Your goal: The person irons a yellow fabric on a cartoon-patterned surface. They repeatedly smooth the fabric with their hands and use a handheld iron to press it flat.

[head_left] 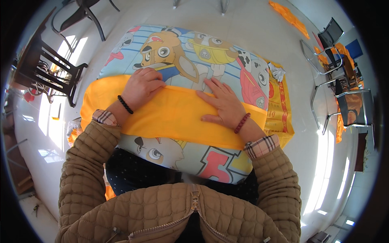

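A strip of orange-yellow fabric (179,114) lies across a pillow-like bundle in cartoon-dog print cloth (212,66), which rests before me over my lap. My left hand (144,86) is at the strip's far edge, fingers curled and fingertips pinching the edge near its middle-left. My right hand (223,104) lies palm down with spread fingers on the same strip, its fingertips reaching past the far edge onto the printed cloth. The strip's left end hangs over the bundle's side. How it lies underneath is hidden.
A yellow printed sack (279,106) lies to the right of the bundle, with a whitish glove (277,72) on it. Dark wooden chair (57,70) stands at left, metal-framed chairs (354,107) at right. More orange fabric (290,18) lies on the floor at the far right.
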Action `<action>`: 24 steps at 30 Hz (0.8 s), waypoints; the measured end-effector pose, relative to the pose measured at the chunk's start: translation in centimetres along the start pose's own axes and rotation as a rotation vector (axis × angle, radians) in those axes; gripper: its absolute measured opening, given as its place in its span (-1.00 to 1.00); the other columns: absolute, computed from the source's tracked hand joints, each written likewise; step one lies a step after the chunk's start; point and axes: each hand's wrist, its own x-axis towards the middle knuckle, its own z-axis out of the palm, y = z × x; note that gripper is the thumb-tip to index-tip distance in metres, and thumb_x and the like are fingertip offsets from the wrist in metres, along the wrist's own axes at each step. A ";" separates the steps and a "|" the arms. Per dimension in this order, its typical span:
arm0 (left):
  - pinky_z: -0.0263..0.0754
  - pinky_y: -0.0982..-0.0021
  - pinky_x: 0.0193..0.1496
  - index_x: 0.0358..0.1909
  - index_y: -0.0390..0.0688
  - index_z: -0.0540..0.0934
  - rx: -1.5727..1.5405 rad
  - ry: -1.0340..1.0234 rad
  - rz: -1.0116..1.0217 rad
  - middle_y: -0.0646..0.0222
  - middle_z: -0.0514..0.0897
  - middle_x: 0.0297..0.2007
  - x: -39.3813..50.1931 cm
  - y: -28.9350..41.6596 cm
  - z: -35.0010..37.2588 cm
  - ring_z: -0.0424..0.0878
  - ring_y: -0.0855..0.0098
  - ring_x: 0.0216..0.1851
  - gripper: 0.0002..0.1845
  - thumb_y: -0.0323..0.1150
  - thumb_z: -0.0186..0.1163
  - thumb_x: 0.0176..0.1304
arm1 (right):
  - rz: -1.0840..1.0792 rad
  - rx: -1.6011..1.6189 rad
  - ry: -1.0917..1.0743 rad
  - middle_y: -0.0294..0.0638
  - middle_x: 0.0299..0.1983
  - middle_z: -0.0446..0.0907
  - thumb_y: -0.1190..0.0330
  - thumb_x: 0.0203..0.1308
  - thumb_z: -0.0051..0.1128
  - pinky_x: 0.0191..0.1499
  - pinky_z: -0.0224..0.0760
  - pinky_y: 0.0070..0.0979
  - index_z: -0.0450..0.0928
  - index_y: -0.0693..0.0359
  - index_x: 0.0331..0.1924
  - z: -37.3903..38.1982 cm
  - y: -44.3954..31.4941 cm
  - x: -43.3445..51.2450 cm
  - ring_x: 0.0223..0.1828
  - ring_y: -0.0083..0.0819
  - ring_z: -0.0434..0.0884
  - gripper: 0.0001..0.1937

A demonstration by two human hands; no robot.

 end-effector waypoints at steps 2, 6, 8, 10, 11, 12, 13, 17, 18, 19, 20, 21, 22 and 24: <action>0.54 0.22 0.04 -0.29 -0.09 0.73 0.016 -0.003 0.052 0.39 0.68 -0.20 -0.3 -0.4 0.0 0.66 0.24 -0.08 -0.90 -0.41 0.33 0.14 | -0.001 0.004 0.000 0.03 0.57 0.22 -0.25 0.21 0.25 0.58 -0.03 0.01 0.46 -0.06 0.45 0.0 0.0 0.0 0.59 0.11 0.14 -0.22; 0.54 0.24 0.01 -0.23 -0.11 0.71 0.077 -0.057 0.123 0.38 0.66 -0.20 -0.7 -0.9 0.0 0.65 0.25 -0.10 -0.82 -0.43 0.28 0.10 | 0.002 0.002 -0.006 0.03 0.57 0.21 -0.26 0.22 0.25 0.58 -0.03 0.01 0.46 -0.06 0.45 0.0 0.0 -0.1 0.60 0.11 0.13 -0.22; 0.54 0.25 -0.01 -0.20 -0.11 0.70 0.090 -0.090 0.141 0.38 0.65 -0.21 -0.7 -0.9 -0.1 0.65 0.26 -0.11 -0.79 -0.44 0.25 0.09 | 0.003 0.000 -0.007 0.03 0.57 0.22 -0.26 0.22 0.25 0.58 -0.03 0.01 0.46 -0.06 0.45 0.0 0.0 -0.1 0.60 0.11 0.13 -0.22; 0.54 0.26 -0.03 -0.20 -0.11 0.70 0.110 -0.128 0.161 0.38 0.63 -0.23 -0.6 -1.0 -0.2 0.63 0.27 -0.12 -0.80 -0.44 0.25 0.10 | 0.003 0.002 -0.005 0.03 0.56 0.22 -0.25 0.21 0.26 0.58 -0.03 0.01 0.47 -0.06 0.45 0.0 0.0 -0.1 0.60 0.11 0.13 -0.22; 0.54 0.26 -0.04 -0.21 -0.11 0.69 0.119 -0.147 0.171 0.38 0.62 -0.24 -0.5 -1.0 -0.3 0.63 0.27 -0.13 -0.80 -0.43 0.25 0.10 | 0.001 0.005 -0.002 0.03 0.56 0.23 -0.25 0.21 0.26 0.58 -0.02 0.01 0.47 -0.06 0.45 0.0 0.0 -0.1 0.60 0.10 0.13 -0.22; 0.53 0.25 -0.04 -0.22 -0.11 0.69 0.120 -0.138 0.177 0.38 0.61 -0.24 -0.4 -0.9 -0.4 0.62 0.27 -0.13 -0.82 -0.44 0.25 0.11 | 0.006 0.007 -0.004 0.03 0.56 0.23 -0.25 0.20 0.27 0.58 -0.02 0.01 0.47 -0.06 0.44 0.0 0.0 0.0 0.60 0.10 0.13 -0.22; 0.53 0.25 -0.05 -0.23 -0.11 0.69 0.118 -0.129 0.185 0.38 0.61 -0.24 -0.3 -0.9 -0.5 0.61 0.27 -0.13 -0.83 -0.44 0.24 0.12 | 0.002 0.025 0.006 0.04 0.56 0.23 -0.24 0.20 0.28 0.58 -0.02 0.01 0.48 -0.06 0.44 0.0 0.0 -0.1 0.60 0.10 0.13 -0.23; 0.54 0.23 -0.06 -0.26 -0.14 0.69 0.097 -0.150 0.144 0.35 0.60 -0.24 0.5 0.1 -0.9 0.61 0.24 -0.10 -0.87 -0.42 0.28 0.13 | 0.014 0.066 0.010 0.05 0.56 0.23 -0.22 0.19 0.30 0.58 -0.03 0.02 0.50 -0.05 0.43 0.1 0.1 -0.2 0.60 0.10 0.13 -0.24; 0.55 0.20 -0.06 -0.27 -0.15 0.70 0.108 -0.225 0.050 0.31 0.61 -0.23 0.6 0.7 -1.0 0.62 0.21 -0.10 -0.86 -0.36 0.28 0.16 | 0.011 0.068 0.018 0.05 0.56 0.23 -0.22 0.19 0.30 0.58 -0.03 0.03 0.50 -0.06 0.42 0.1 0.1 -0.2 0.60 0.10 0.13 -0.24; 0.56 0.18 -0.07 -0.28 -0.17 0.71 0.112 -0.295 -0.041 0.28 0.61 -0.23 0.5 1.5 -1.2 0.63 0.17 -0.10 -0.83 -0.30 0.29 0.19 | 0.020 0.071 0.017 0.05 0.56 0.24 -0.22 0.19 0.30 0.58 -0.03 0.03 0.50 -0.05 0.42 0.2 0.1 -0.3 0.60 0.11 0.13 -0.24; 0.57 0.16 -0.08 -0.29 -0.19 0.72 0.114 -0.376 -0.136 0.24 0.62 -0.22 0.7 2.2 -1.2 0.64 0.14 -0.10 -0.79 -0.25 0.30 0.21 | 0.024 0.073 0.029 0.06 0.55 0.24 -0.22 0.19 0.30 0.58 -0.04 0.04 0.50 -0.05 0.42 0.4 0.1 -0.3 0.61 0.11 0.13 -0.24; 0.58 0.13 -0.10 -0.32 -0.21 0.72 0.142 -0.422 -0.205 0.20 0.64 -0.24 1.1 2.7 -1.0 0.66 0.10 -0.13 -0.72 -0.17 0.28 0.26 | 0.029 0.073 0.040 0.06 0.55 0.25 -0.22 0.18 0.31 0.58 -0.04 0.05 0.51 -0.05 0.42 0.5 0.1 -0.4 0.61 0.12 0.12 -0.24; 0.60 0.11 -0.13 -0.35 -0.23 0.72 0.168 -0.482 -0.282 0.16 0.66 -0.26 1.4 3.3 -0.8 0.68 0.07 -0.16 -0.65 -0.10 0.26 0.31 | 0.031 0.068 0.051 0.06 0.55 0.25 -0.22 0.19 0.30 0.58 -0.05 0.06 0.52 -0.06 0.41 0.6 0.1 -0.4 0.61 0.12 0.12 -0.25; 0.62 0.09 -0.19 -0.41 -0.26 0.72 0.202 -0.539 -0.410 0.10 0.70 -0.31 2.3 4.1 -0.3 0.71 0.02 -0.24 -0.51 0.02 0.20 0.39 | 0.045 0.053 0.061 0.07 0.54 0.26 -0.23 0.20 0.28 0.58 -0.06 0.09 0.55 -0.07 0.38 0.8 -0.1 -0.3 0.61 0.13 0.12 -0.28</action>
